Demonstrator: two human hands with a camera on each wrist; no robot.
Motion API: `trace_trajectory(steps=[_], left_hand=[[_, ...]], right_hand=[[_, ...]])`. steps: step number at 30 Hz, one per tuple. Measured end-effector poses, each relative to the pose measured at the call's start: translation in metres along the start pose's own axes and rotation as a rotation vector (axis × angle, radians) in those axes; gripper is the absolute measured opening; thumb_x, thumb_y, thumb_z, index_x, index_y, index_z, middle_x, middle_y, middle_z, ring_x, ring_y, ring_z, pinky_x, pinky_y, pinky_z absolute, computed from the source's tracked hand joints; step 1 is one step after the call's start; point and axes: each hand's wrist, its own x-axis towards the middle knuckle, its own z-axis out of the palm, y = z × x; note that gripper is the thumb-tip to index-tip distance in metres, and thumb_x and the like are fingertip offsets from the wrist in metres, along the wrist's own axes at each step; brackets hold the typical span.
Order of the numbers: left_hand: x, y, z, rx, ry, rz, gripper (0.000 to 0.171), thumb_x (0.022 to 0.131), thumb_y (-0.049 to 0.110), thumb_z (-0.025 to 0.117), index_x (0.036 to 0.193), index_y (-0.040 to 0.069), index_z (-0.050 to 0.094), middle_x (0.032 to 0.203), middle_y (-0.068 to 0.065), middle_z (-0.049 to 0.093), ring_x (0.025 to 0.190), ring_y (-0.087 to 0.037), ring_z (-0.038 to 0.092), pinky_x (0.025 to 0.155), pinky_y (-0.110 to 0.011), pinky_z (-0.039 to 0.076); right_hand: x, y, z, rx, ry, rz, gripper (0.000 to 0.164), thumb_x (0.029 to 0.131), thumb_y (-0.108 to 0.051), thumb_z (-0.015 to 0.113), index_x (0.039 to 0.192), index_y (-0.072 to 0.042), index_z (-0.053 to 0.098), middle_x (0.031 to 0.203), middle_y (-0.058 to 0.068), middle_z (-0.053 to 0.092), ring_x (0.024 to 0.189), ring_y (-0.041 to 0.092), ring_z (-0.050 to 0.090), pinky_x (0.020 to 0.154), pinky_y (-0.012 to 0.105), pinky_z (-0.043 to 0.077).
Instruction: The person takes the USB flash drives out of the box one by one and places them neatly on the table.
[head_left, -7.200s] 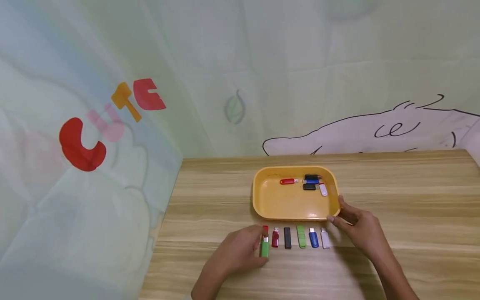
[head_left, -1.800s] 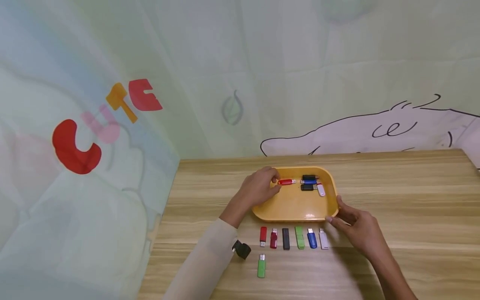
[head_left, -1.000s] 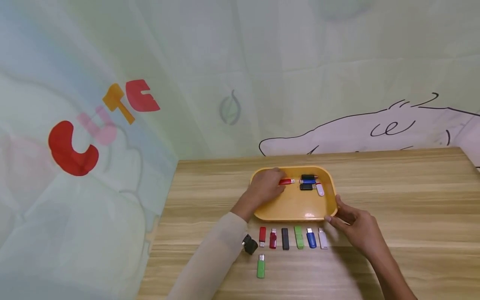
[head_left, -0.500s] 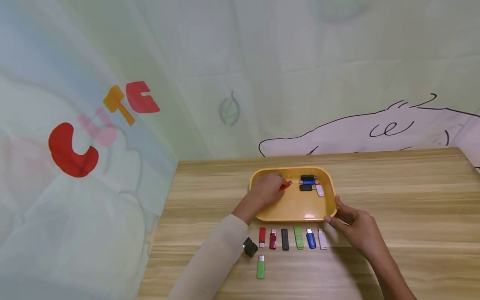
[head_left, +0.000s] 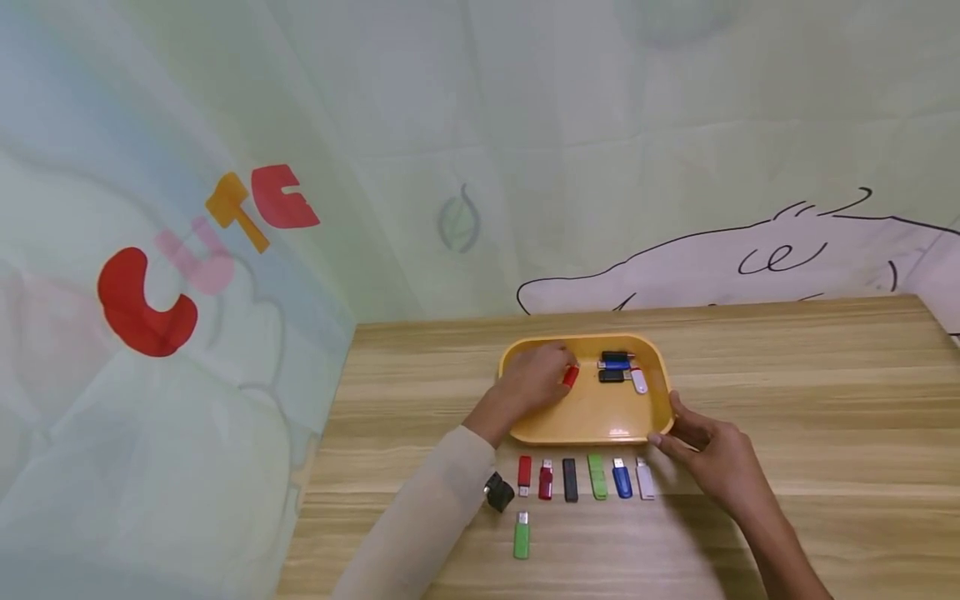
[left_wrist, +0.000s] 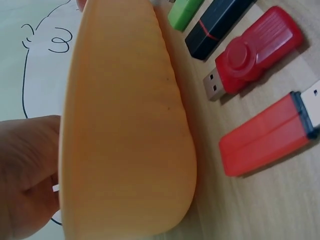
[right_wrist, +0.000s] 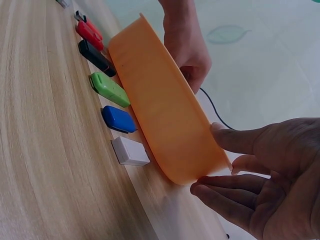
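Observation:
In the head view my left hand point(head_left: 534, 380) reaches into the yellow tray point(head_left: 581, 440) and pinches a red USB stick point(head_left: 571, 376) near the tray's left end. The tray wall point(left_wrist: 125, 125) hides that stick in the left wrist view. My right hand point(head_left: 720, 460) grips the tray's near right corner, thumb on the rim and fingers against the outer wall, as the right wrist view also shows. Towards the tray's right end lie a black USB stick point(head_left: 617, 356), a blue one point(head_left: 615, 365), another black one point(head_left: 612, 376) and a white one point(head_left: 638, 381).
In front of the tray runs a row of USB sticks: red point(head_left: 524, 473), dark red point(head_left: 546, 481), black point(head_left: 570, 480), green point(head_left: 597, 477), blue point(head_left: 622, 479), white point(head_left: 645, 479). A green stick point(head_left: 521, 537) lies nearer me, below the red one.
Earlier, my left hand was at the green stick beside the row; that stick now lies lower. The hand moved into the tray, took the red stick and turned it. My right hand stayed.

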Motion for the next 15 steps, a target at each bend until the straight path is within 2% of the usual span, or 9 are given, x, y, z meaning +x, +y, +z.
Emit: trace_trajectory(steps=[6,10,15], left_hand=[[0.0024,-0.0016,0.0024,0.011,-0.018,0.026,0.045,0.093,0.024,0.083,0.137,0.017,0.071,0.134,0.002,0.068,0.118,-0.015,0.064,0.111,-0.030,0.051],[0.0048,-0.0019,0.0034,0.029,-0.027,0.040,0.048,0.093,0.023,0.084,0.139,0.018,0.070,0.140,0.002,0.067,0.124,-0.016,0.063,0.113,-0.033,0.050],[0.0079,-0.0041,0.0028,0.060,-0.056,0.089,0.050,0.093,0.023,0.084,0.141,0.018,0.069,0.142,0.001,0.066,0.125,-0.015,0.062,0.113,-0.031,0.049]], right_hand=[[0.0000,0.0010,0.0001,0.007,0.004,-0.008,0.077,0.096,-0.033,0.081,0.156,-0.002,0.043,0.140,0.019,0.064,0.127,0.041,0.067,0.107,0.061,0.049],[0.0000,0.0020,0.0001,0.006,0.007,-0.011,0.078,0.095,-0.035,0.081,0.156,-0.002,0.044,0.139,0.019,0.064,0.126,0.041,0.067,0.106,0.060,0.049],[0.0010,0.0034,0.0006,0.004,0.011,-0.017,0.077,0.096,-0.033,0.081,0.156,-0.002,0.044,0.140,0.018,0.063,0.126,0.041,0.067,0.107,0.060,0.049]])
